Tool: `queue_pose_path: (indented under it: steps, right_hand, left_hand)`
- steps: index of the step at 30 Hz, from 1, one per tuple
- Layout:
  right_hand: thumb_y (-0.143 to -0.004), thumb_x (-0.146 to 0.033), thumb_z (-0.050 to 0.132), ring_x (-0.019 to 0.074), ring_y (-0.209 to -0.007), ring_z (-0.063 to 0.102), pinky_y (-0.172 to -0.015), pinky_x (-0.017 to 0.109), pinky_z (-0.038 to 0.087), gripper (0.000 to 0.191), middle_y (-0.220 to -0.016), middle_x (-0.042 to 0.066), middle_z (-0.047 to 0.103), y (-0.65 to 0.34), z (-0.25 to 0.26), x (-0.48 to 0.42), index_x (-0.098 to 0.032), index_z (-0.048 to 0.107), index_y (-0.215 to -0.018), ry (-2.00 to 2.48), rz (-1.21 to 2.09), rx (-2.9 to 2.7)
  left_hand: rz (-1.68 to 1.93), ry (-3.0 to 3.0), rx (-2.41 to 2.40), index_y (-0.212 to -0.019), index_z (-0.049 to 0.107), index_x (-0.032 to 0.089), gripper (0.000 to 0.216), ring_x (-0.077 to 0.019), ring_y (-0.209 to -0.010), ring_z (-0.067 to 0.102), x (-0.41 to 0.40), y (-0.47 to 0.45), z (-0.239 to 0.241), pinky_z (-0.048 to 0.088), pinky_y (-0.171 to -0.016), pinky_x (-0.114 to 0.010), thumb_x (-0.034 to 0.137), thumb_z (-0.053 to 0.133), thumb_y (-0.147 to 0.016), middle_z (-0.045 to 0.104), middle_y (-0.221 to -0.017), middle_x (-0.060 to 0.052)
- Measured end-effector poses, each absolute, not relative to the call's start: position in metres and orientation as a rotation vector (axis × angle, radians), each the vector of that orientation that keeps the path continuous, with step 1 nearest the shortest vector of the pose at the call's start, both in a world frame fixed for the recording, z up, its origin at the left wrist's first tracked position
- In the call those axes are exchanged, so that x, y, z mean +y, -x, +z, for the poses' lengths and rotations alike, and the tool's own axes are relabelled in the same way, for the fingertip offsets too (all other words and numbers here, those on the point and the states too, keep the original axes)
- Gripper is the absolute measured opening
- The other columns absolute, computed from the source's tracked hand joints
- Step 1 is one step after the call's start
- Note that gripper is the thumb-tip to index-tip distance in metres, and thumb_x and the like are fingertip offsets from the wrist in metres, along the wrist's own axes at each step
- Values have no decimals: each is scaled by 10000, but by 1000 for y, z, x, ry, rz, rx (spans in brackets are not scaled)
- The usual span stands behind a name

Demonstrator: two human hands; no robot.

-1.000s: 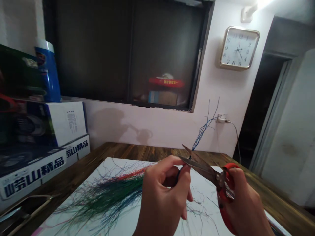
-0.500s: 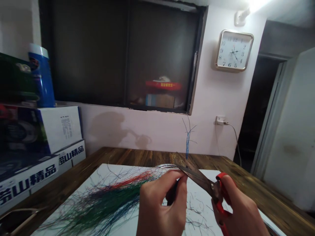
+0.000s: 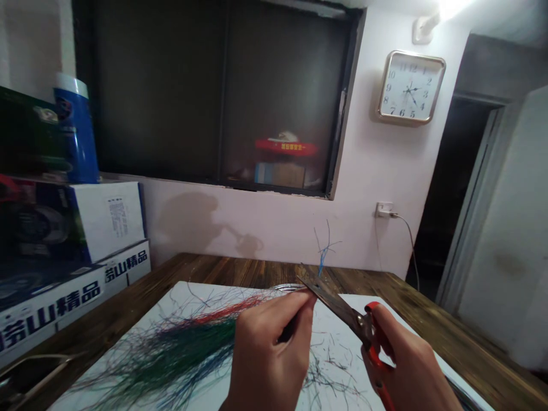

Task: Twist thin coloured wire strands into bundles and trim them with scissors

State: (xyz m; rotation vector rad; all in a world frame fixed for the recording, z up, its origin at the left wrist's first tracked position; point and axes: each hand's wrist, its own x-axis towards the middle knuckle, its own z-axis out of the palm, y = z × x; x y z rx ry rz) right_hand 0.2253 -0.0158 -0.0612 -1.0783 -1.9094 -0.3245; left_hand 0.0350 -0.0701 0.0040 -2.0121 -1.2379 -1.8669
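My left hand (image 3: 269, 348) is closed in a pinch on a thin bundle of blue fibres (image 3: 322, 254) that sticks up past my fingertips. My right hand (image 3: 406, 365) grips red-handled scissors (image 3: 338, 305). Their rusty blades are nearly shut across the bundle just above my left fingers. A loose heap of green, red and blue strands (image 3: 171, 354) is spread over a white sheet (image 3: 342, 348) on the wooden table (image 3: 240, 268), to the left of my hands. Short offcuts lie on the sheet below the scissors.
Stacked printed cartons (image 3: 64, 257) and a blue canister (image 3: 77, 134) stand at the left. A dark window (image 3: 214, 91) fills the wall ahead, beside a square wall clock (image 3: 409, 85). A socket with a cable (image 3: 387, 210) and a dark doorway (image 3: 454, 188) are at the right.
The blue bundle above my left hand has become much shorter and swung from leaning right to upright. Both hands have shifted slightly left and lower, and the blades have closed on the bundle.
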Motion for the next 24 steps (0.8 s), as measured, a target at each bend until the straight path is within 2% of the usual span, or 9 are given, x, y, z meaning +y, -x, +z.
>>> queue_pose_path:
  steps: [4,8,11,13,17,20,24]
  right_hand:
    - [-689,-108,427,119,-489,556,-471,184,465,261,-661,-13,586,-226,-65,-13,-225,434,-922,1084,-255,-1916]
    - [-652,-71,429,112,-494,525,-463,174,421,231,-636,-27,545,-227,-66,-14,-238,403,-810,1109,-220,-1970]
    - [-603,-53,432,118,-461,460,-428,184,342,248,-551,-60,445,-226,-64,-17,-245,378,-750,1178,-257,-2022]
    - [-619,-69,449,125,-461,439,-433,197,311,224,-533,-64,420,-224,-62,-18,-245,371,-734,1243,-255,-2041]
    - [-715,-172,489,135,-449,391,-454,224,269,115,-504,-65,420,-219,-63,-14,-237,396,-737,1367,-220,-2086]
    - [-752,-169,458,144,-453,387,-470,233,251,55,-496,-48,444,-215,-68,-7,-223,445,-752,1450,-219,-2099]
    - [-752,-138,444,152,-466,405,-480,233,247,92,-511,-21,487,-211,-73,0,-213,497,-750,1510,-233,-2078]
  left_hand:
    - [-1841,1981,-1158,-688,672,176,183,-131,-495,629,-68,-34,5,490,-453,-215,72,554,-782,679,-573,0]
    - [-1838,1959,-1128,-717,684,177,186,-130,-518,638,-66,-32,4,520,-510,-230,60,555,-783,712,-643,-5]
    - [-1859,1961,-1167,-692,686,187,192,-127,-503,619,-64,-31,4,499,-468,-222,74,561,-785,695,-609,3]
    - [-1882,1991,-1231,-689,694,187,185,-118,-468,590,-60,-31,3,469,-424,-206,97,568,-790,670,-564,11]
    - [-1917,2071,-1491,-711,709,163,176,-74,-326,439,-44,-30,-1,360,-319,-181,190,568,-813,571,-464,33]
    - [-1935,2116,-1662,-714,704,147,198,-72,-328,438,-31,-28,-6,339,-314,-169,217,551,-819,530,-464,35]
    - [-1918,2147,-1715,-693,694,144,217,-79,-330,450,-21,-25,-10,326,-312,-163,240,544,-817,506,-454,33]
